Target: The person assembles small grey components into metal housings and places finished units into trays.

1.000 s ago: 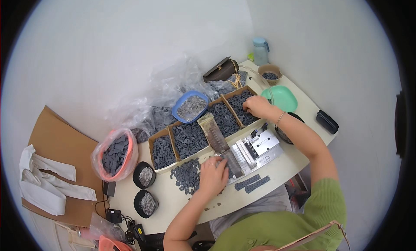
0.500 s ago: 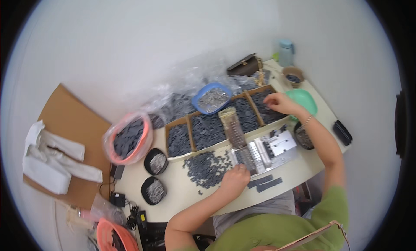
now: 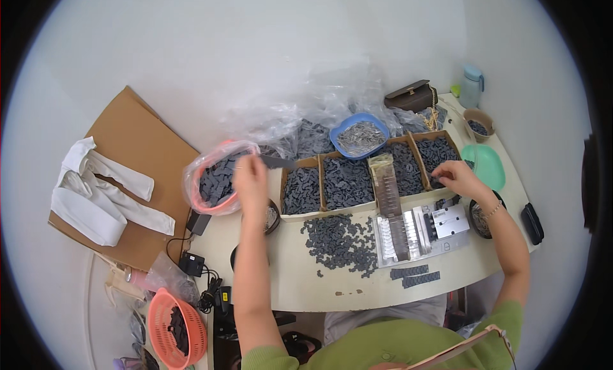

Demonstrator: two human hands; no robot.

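On the bench (image 3: pixel 332 290), a loose pile of dark parts (image 3: pixel 341 242) lies at six o'clock of the cardboard trays (image 3: pixel 348 185). The right hand (image 3: pixel 456 177), fingers curled, touches the tray at three o'clock. At ten o'clock, the left hand (image 3: pixel 250 178) grips a dark strip (image 3: pixel 278 161) beside the bagged orange basket (image 3: pixel 217 178).

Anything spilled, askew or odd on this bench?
Mostly tidy. A loose heap of dark parts lies straight on the table in front of the cardboard trays, with a few strays at its edge. It may be a working pile rather than a spill. Nothing looks damaged.
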